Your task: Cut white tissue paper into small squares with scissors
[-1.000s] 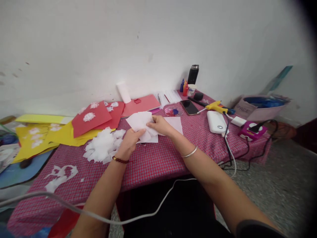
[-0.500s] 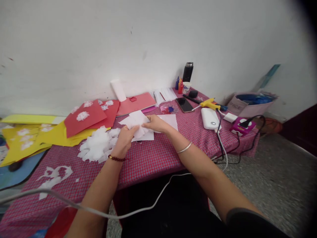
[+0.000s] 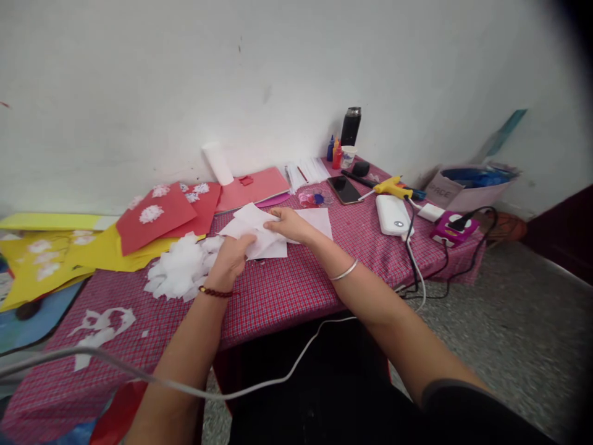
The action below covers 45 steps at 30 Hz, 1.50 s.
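Thin white tissue paper is held between my two hands over the middle of the table. My left hand is closed on its left part, thumb on top. On its right edge, my right hand pinches the paper with thumb and fingers. Flat white sheets lie beneath and to the right of the hands. Left of my left hand sits a crumpled heap of white tissue pieces. Torn white scraps lie farther left on the checked tablecloth.
Red cards and yellow cards with white paper flowers lie at the left. To the right are a phone, a yellow glue gun, a white power bank and a purple power socket. A white cable crosses in front.
The tissue paper between my hands now looks flatter and more spread out. My right hand has lifted slightly, and the camera view has shifted a little.
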Tool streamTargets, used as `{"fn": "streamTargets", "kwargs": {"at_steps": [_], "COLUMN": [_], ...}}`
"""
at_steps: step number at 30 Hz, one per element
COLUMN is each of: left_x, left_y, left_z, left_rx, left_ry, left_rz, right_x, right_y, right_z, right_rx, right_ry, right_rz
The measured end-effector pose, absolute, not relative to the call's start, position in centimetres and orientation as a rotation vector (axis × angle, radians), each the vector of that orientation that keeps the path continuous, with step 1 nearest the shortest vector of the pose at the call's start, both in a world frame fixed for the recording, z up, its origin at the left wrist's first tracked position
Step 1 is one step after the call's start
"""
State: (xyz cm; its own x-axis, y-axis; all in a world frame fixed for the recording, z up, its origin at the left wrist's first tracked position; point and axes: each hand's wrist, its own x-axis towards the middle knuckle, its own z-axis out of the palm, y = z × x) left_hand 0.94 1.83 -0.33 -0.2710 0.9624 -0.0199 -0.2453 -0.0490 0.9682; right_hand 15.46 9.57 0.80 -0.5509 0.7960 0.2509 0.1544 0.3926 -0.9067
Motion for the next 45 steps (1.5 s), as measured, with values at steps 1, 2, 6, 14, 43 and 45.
{"fn": "streamTargets", "kwargs": {"at_steps": [1, 2, 6, 14, 43, 45], "left_x": [0.9, 0.9, 0.7, 0.8, 0.3, 0.5], "left_y": [1.8, 1.9, 1.9, 2.5, 3.6, 3.2], "left_z": [-0.4, -0.4, -0.5, -1.3, -2.3, -1.7], "left_rx": [0.882, 0.882, 0.937, 1.132, 1.196, 1.166], "left_ry": [1.218, 1.227, 1.251, 1.349, 1.665, 1.611], "left_rz": [1.53, 1.534, 1.497, 1.529, 1.646, 1.653], "right_x": [15.5, 15.5, 15.5, 15.5, 14.7, 14.6], "right_y": [9.6, 9.6, 10.0, 9.2, 9.2, 9.3], "right_z": [0.8, 0.9, 0.9, 1.1, 0.7, 0.6], "right_rx": [-0.818, -0.835, -0.878, -0.748, -0.745, -0.779], "right_ry": [-1.955, -1.953, -1.932, -1.995, -1.801, -1.736], "right_rz": [1.176, 1.189, 1.18, 1.253, 1.221, 1.22]}}
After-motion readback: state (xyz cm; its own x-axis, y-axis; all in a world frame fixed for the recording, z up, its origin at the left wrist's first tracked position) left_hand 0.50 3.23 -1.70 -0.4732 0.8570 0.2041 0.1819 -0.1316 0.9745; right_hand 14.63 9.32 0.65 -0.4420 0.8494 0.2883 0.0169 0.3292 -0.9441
